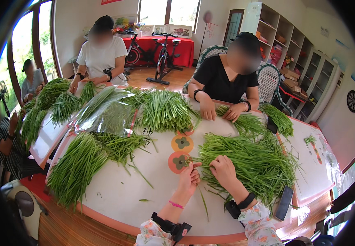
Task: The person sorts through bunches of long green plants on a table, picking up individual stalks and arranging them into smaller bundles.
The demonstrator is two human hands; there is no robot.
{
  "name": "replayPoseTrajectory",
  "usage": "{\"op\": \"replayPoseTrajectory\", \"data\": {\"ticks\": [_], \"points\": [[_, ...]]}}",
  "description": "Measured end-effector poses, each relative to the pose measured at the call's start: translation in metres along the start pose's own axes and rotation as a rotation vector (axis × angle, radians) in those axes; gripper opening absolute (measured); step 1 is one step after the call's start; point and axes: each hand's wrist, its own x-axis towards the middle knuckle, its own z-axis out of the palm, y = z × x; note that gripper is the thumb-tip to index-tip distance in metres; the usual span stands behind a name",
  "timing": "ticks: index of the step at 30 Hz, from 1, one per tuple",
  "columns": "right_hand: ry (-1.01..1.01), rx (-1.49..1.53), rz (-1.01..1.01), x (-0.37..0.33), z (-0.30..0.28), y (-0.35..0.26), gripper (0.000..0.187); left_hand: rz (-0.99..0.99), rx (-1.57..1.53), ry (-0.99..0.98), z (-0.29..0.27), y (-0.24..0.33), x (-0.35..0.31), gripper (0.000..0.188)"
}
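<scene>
Dark brush-style characters (147,132), partly covered by greenery, mark the white, pink-edged tabletop (116,188) left of its middle. At the far left, pale lettering on a cropped red rectangular banner (110,1) is too small to read.

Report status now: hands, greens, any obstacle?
Left hand pinching green stalk. Right hand at left edge of large green pile. Nothing visibly blocking hands; phone beside pile.

Slender green stalks (247,160) — loosely heaped on the white table (118,192)
</scene>
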Motion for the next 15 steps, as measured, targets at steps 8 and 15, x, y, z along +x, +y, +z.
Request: {"op": "replayPoseTrajectory", "data": {"ticks": [8,15], "points": [[0.119,0.19,-0.009,0.007,-0.015,-0.041,0.011,0.219,0.222,0.089,0.021,-0.002,-0.015,0.023],[-0.274,0.553,0.35,-0.015,-0.031,-0.04,0.023,0.292,0.032,0.101,0.008,0.009,-0.011,0.023]]}}
